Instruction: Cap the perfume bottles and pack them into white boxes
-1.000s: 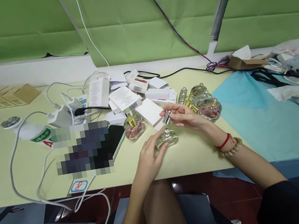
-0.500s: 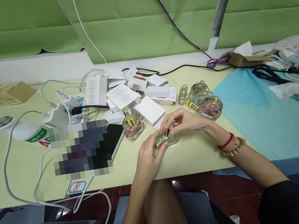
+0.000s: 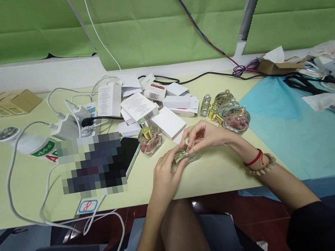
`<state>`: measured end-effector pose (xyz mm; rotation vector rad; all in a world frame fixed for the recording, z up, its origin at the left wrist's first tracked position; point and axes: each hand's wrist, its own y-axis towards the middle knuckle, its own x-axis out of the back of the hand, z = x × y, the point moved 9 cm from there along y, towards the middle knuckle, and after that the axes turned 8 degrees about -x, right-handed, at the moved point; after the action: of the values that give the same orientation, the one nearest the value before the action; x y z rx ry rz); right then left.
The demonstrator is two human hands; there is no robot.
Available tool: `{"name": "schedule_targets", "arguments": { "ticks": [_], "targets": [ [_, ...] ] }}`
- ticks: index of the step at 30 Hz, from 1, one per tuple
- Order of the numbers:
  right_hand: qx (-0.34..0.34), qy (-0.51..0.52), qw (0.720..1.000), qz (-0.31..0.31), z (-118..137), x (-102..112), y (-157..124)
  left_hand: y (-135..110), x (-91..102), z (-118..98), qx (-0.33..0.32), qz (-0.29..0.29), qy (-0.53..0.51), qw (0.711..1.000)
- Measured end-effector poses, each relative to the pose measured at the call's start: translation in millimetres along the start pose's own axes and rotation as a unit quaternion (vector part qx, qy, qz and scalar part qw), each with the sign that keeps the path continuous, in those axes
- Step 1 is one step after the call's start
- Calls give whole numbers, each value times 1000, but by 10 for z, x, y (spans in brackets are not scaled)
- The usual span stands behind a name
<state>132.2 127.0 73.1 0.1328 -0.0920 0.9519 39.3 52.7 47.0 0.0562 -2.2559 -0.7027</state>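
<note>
A small clear glass perfume bottle [image 3: 187, 155] stands on the pale yellow table [image 3: 10, 186] near its front edge. My left hand [image 3: 166, 176] grips the bottle's left side with thumb and fingers. My right hand [image 3: 205, 135] is curled over the bottle's top, fingertips pinched on its cap, which the fingers mostly hide. A red string and a bead bracelet [image 3: 259, 163] sit on my right wrist.
A pink bottle with a gold cap [image 3: 150, 140] stands just left of my hands. More glass bottles [image 3: 228, 112] cluster to the right. White cartons [image 3: 147, 103] pile behind. A phone [image 3: 128, 151], chargers with white cables [image 3: 67, 125], a white jar [image 3: 29, 144], blue sheet [image 3: 303, 128] and scissors [image 3: 314, 81] lie around.
My right hand, which held a small silver cap above the bottle, has come down onto the bottle's top. The left hand has closed further round the bottle.
</note>
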Motion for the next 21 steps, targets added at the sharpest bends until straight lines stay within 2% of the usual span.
{"name": "schedule_targets", "arguments": {
  "ticks": [7, 12, 15, 21],
  "targets": [
    [-30, 22, 999, 25, -62, -52, 43, 8, 24, -28, -5, -7, 18, 1000],
    [-16, 15, 999, -31, -76, -46, 42, 10, 43, 15, 14, -18, 12, 1000],
    [4, 4, 997, -76, -68, -21, 46, 2, 80, 86, 41, -50, -14, 998],
    [24, -48, 994, -98, -38, -35, 34, -32, 195, 124, 57, -112, 22, 992]
  ]
}}
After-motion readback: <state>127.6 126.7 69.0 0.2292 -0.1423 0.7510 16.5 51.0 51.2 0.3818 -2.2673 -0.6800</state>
